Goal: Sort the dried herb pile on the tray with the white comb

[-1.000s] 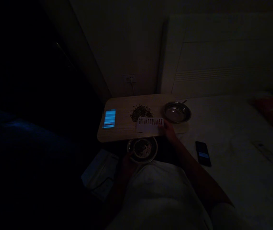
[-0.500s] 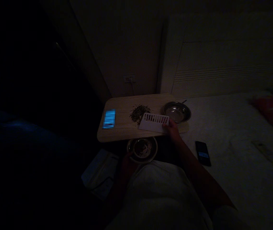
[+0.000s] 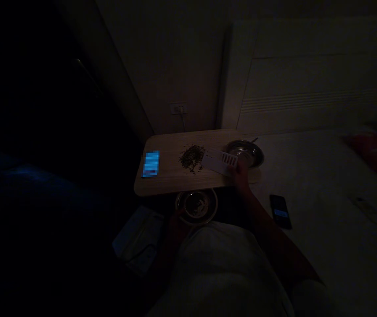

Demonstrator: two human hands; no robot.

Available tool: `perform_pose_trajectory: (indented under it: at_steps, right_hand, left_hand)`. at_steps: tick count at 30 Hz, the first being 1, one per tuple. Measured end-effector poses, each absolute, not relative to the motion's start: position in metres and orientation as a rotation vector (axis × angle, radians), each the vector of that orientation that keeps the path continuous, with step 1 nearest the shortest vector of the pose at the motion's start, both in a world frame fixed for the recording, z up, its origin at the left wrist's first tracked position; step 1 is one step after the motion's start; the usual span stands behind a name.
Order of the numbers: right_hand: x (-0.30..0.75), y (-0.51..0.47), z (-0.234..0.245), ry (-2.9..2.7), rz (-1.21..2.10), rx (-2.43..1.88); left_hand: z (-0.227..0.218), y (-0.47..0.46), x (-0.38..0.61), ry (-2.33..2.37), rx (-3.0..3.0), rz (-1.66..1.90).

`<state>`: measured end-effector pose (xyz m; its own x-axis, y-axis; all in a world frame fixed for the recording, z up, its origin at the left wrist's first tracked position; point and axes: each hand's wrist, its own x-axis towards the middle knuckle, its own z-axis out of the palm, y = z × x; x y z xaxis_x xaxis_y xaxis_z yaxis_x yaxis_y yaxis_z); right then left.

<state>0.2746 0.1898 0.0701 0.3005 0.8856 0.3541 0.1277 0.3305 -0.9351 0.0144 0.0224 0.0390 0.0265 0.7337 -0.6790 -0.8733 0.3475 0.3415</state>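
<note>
My right hand [image 3: 240, 174] grips the end of a flat white slotted plastic piece [image 3: 215, 162] above the small wooden table [image 3: 167, 185]. Some dark slots show along it; its exact kind is unclear in the dim light. Its left end meets the edge of a pile of small dark bits [image 3: 191, 157], perhaps seeds. Below the table's front edge, my left hand [image 3: 177, 223] holds the rim of a metal bowl [image 3: 214, 214] with dark stuff and a few pale patches inside. A second metal bowl [image 3: 257, 159] stands at the table's right end, just behind my right hand.
A lit phone-like screen [image 3: 150, 164] lies on the table's left side. A dark phone [image 3: 280, 212] rests on the white bedding [image 3: 320, 246] at right. A wall socket [image 3: 178, 108] with a plugged cord is behind the table. Red cloth [image 3: 373, 154] lies far right.
My right hand has turned the white slotted piece and drawn it slightly right, back from the pile, so more of the dark bits show. My left hand and its bowl stay put.
</note>
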Motion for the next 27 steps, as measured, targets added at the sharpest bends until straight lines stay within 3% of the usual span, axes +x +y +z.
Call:
perform_pose_trajectory:
  at_steps: [6,17,27]
  right_hand:
    - [0.277,0.194,0.067,-1.194,0.746,-1.099]
    - [0.277,0.196,0.069,-1.198,0.795,-1.105]
    - [0.285,0.186,0.074,-1.249,0.854,-1.077]
  left_hand:
    - [0.026,0.023,0.011,0.934,-0.198,1.307]
    - [0.048,0.025,0.019,0.950,-0.204,1.308]
    - [0.023,0.024,0.009,0.875,-0.199,1.256]
